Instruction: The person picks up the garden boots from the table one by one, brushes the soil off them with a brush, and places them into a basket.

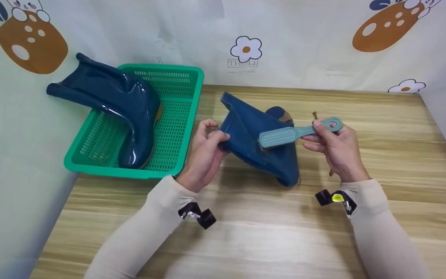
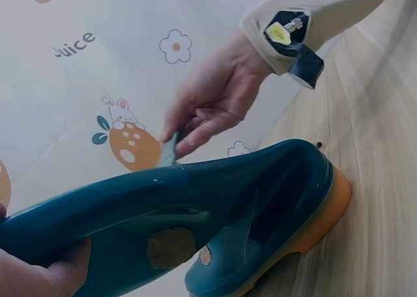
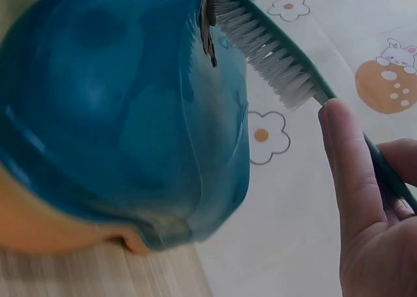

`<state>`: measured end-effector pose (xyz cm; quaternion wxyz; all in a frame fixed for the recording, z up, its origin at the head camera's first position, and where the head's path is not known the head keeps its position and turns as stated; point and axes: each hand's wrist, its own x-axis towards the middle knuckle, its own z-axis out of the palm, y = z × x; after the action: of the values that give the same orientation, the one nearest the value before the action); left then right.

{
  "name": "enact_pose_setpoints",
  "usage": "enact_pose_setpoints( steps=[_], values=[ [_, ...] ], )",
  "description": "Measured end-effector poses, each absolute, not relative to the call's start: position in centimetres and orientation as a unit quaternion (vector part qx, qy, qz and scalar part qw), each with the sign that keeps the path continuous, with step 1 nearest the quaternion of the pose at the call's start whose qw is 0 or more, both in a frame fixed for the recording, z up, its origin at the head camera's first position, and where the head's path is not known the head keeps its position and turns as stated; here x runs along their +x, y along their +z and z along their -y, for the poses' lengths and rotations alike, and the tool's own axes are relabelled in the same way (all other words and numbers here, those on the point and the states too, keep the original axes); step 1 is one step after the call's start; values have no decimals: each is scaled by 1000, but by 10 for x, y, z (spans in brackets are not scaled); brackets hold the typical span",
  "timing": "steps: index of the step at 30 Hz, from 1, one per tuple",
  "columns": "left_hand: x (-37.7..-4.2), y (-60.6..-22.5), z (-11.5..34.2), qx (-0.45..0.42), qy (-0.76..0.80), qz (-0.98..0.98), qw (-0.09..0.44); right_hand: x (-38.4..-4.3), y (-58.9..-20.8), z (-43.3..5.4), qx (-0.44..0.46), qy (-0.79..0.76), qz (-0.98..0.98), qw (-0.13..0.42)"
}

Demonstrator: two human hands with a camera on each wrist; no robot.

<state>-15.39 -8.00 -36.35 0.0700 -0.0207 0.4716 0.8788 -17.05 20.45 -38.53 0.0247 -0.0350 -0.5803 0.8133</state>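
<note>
A dark blue rubber boot (image 1: 242, 124) with an orange sole (image 2: 339, 196) lies tilted on the wooden table. My left hand (image 1: 207, 155) grips the top edge of its shaft, thumb on the near side. Between the thumb and fingers of my right hand (image 1: 339, 149) is the handle of a green scrub brush (image 1: 279, 137). Its white bristles (image 3: 270, 56) touch the shaft, beside a dark brown smear (image 3: 207, 27) in the right wrist view. Brown patches also mark the shaft's side (image 2: 171, 247) and the toe (image 1: 285, 117).
At the left, a green plastic basket (image 1: 161, 66) holds a second, shiny blue boot (image 1: 141, 104), its shaft leaning out over the rim. A small brown bit (image 1: 315, 115) lies on the table (image 1: 265, 240) beyond my right hand. A patterned wall covering (image 1: 296, 38) rises behind.
</note>
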Motion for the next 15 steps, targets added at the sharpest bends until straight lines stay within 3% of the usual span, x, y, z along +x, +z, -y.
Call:
enact_pose_setpoints(
  steps=[9, 15],
  values=[
    [-154, -362, 80, -13, 881, -468, 71, -171, -375, -211, -24, 853, 520, 49],
    [-154, -362, 80, -10, 878, -472, 72, -174, -383, -198, -35, 839, 542, 28]
  ],
)
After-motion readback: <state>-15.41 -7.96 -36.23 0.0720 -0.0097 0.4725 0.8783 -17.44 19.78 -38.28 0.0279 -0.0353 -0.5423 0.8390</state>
